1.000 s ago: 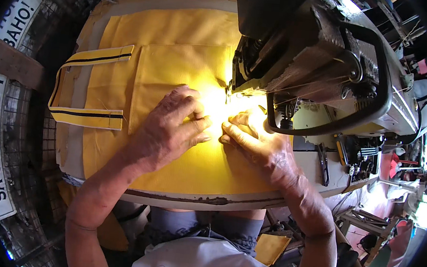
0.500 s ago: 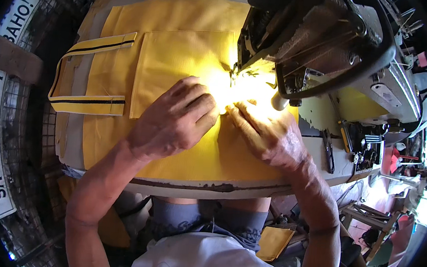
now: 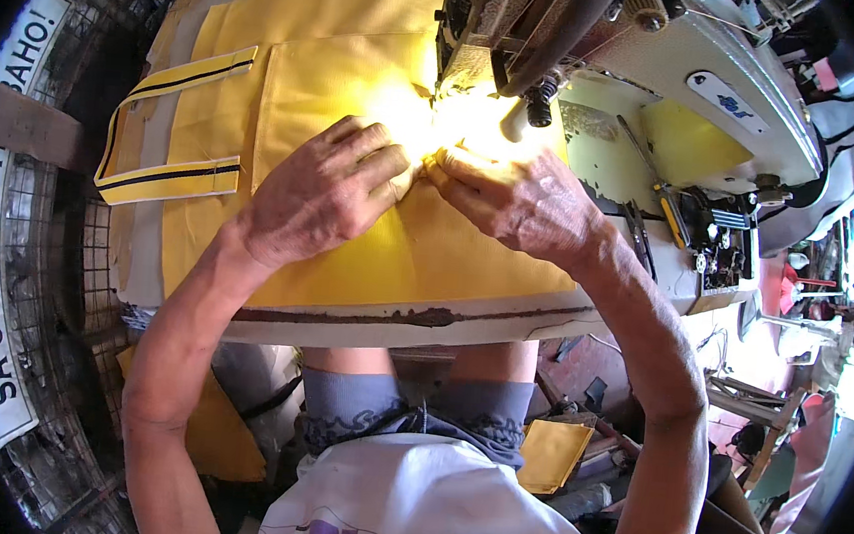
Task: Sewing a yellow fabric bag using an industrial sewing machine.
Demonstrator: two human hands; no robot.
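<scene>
A large yellow fabric panel [image 3: 467,270] lies flat under the head of a sewing machine [image 3: 732,90]. Stitched onto it is a yellow patch [image 3: 332,74], and a yellow strap with a dark stripe [image 3: 181,180] loops off its left side. My left hand [image 3: 333,184] rests on the fabric with its fingers curled and pinched at the fold just before the needle. Close beside it, my right hand [image 3: 538,195] is closed too, thumb and fingers gripping the same fabric. Strong lamp glare washes out the needle area and the fingertips.
Right of the machine bed lie dark scissors [image 3: 640,239], a yellow-handled screwdriver [image 3: 670,214] and a black tray of small parts [image 3: 725,240]. The worn table edge [image 3: 423,319] runs before my lap. Below sits a folded yellow piece [image 3: 553,456]. Wire mesh stands at left.
The view has shifted, so table and machine sit higher and further left. My right hand's fingers have drawn up from lying flatter into a pinch on the fabric; my left hand stays pinched.
</scene>
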